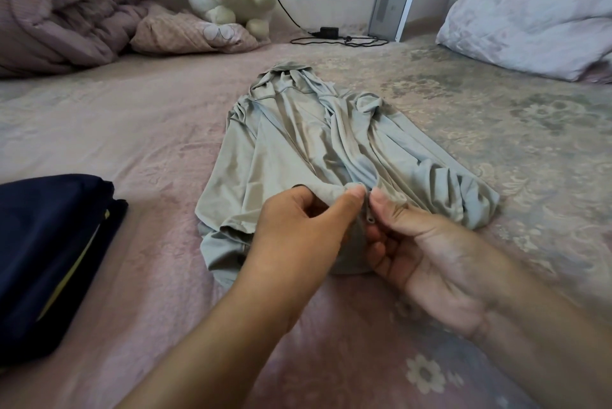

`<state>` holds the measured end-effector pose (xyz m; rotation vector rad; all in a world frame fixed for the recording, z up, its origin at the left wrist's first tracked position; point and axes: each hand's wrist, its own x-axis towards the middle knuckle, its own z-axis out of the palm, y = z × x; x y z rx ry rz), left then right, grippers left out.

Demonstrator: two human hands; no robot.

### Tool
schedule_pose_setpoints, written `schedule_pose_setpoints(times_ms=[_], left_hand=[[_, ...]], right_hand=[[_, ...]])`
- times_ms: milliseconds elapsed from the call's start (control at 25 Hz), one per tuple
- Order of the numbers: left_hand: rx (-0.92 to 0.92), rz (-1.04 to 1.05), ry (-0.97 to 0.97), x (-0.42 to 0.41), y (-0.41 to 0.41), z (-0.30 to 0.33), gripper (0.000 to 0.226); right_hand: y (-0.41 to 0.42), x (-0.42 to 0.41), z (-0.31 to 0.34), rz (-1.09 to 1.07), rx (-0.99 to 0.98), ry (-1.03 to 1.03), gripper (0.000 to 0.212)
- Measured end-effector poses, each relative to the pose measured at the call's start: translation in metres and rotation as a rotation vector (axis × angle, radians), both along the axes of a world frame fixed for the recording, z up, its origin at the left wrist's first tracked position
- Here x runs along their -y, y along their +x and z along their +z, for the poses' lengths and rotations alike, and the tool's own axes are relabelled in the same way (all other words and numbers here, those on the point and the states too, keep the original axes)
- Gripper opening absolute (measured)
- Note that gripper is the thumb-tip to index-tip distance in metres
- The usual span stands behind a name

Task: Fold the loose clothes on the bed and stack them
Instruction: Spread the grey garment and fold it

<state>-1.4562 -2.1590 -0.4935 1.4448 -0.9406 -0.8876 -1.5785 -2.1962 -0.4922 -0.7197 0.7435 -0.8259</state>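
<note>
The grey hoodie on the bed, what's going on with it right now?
A person is working on the grey hoodie, which lies spread out but rumpled on the pink bedspread, hood pointing away. Both hands are at its near hem: the left hand and the right hand pinch the two front edges together at the zipper, apparently to join it. It isn't folded yet. A dark navy folded garment already sits off to the left.

Pale grey-green hooded jacket (308, 143) spread on the bed (132, 130)

Lying lengthwise mid-bed, hood at the far end, fabric rumpled, hem nearest and lifted. Folded dark navy garment (49, 243) resting well to its left, near the bed's near edge.
</note>
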Motion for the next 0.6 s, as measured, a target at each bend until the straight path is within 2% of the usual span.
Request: schedule_pose_setpoints(times_ms=[200,400,600], left_hand=[[0.356,-0.095,-0.1,0.003,0.001,-0.003,0.04],[0.438,-0.103,-0.17,0.001,0.001,-0.006,0.038],[0.453,-0.151,-0.136,0.0,0.004,-0.009,0.038]], right_hand=[[0.0,0.0,-0.001,-0.026,-0.041,0.003,0.008],[0.002,0.0,-0.001,-0.07,-0.017,0.051,0.023],[0.003,0.0,-0.003,-0.098,-0.015,0.065,0.005]])
